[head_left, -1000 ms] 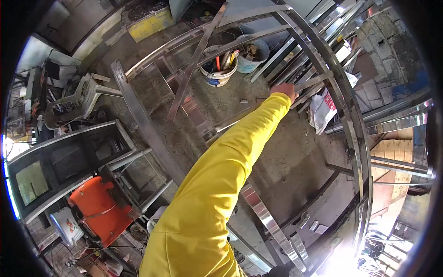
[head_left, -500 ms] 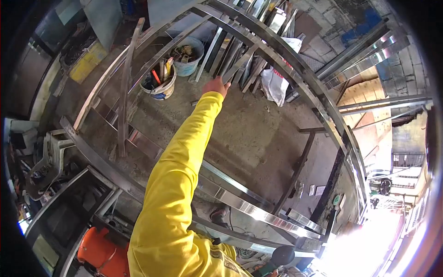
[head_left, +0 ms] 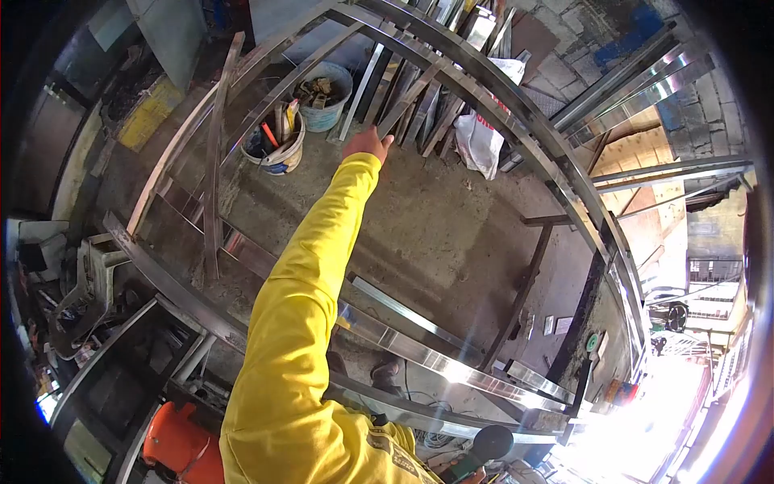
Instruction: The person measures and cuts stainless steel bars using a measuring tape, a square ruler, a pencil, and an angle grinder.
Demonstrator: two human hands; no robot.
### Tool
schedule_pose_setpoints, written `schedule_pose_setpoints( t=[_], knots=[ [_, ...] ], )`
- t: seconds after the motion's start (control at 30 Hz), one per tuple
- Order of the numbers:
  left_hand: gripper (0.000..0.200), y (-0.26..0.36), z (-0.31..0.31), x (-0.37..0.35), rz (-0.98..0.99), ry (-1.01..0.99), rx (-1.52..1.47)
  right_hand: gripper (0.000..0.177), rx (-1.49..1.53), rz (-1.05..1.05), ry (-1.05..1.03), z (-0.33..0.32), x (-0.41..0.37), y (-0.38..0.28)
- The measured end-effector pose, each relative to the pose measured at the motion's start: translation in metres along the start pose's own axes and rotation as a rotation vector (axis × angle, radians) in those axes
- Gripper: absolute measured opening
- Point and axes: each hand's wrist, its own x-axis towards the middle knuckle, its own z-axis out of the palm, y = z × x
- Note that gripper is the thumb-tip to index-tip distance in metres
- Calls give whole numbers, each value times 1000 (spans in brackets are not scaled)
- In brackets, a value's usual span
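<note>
Bar runs down from the curved frame in the head view, its lower end in the left hand's closed fingers, beside the blue bucket. Right hand grips a tool.

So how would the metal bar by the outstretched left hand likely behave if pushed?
The metal bar by the left hand would probably feel stiff, as it runs straight. It may resist a push, since its far end appears to meet the curved frame, though any joint is unclear.
</note>
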Motion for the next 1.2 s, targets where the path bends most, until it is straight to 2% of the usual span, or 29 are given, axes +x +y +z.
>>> schedule_pose_setpoints(
  t=[0.2, 0.3, 0.4, 0.5, 0.6, 0.7, 0.8, 0.87, 0.9, 1.17, 1.2],
  knots=[
    [78, 8, -10, -10, -38, -45, 15, 62, 18, 17, 6, 1, -4, 11],
    [78, -7, 15, 10, 26, -8, 7, 62, 27, 26, 21, 0, -9, 19],
    [65, -11, 31, 9, 86, 168, 28, 63, 34, 37, 42, -1, -15, 27],
    [66, -10, 27, 9, 63, 108, 1, 63, 50, 48, 61, -6, -25, 37],
    [79, -7, 14, 5, 13, -27, 4, 63, 68, 71, 73, -14, -37, 49],
    [80, -12, 19, 9, 45, 0, 2, 63, 84, 85, 80, -25, -49, 61],
    [68, -7, 20, 3, 65, 122, -1, 63, 104, 100, 94, -33, -67, 71],
    [77, 2, 20, 1, 64, 40, 4, 63, 116, 105, 120, -41, -86, 76],
    [82, 6, 24, 5, 66, -3, 9, 63, 127, 110, 132, -44, -95, 79],
    [76, 38, 89, -21, 83, 65, 23, 63, 201, 106, 164, -63, -115, 100],
    [77, 45, 94, -28, 62, -7, 46, 63, 207, 107, 162, -67, -118, 103]
  ],
)
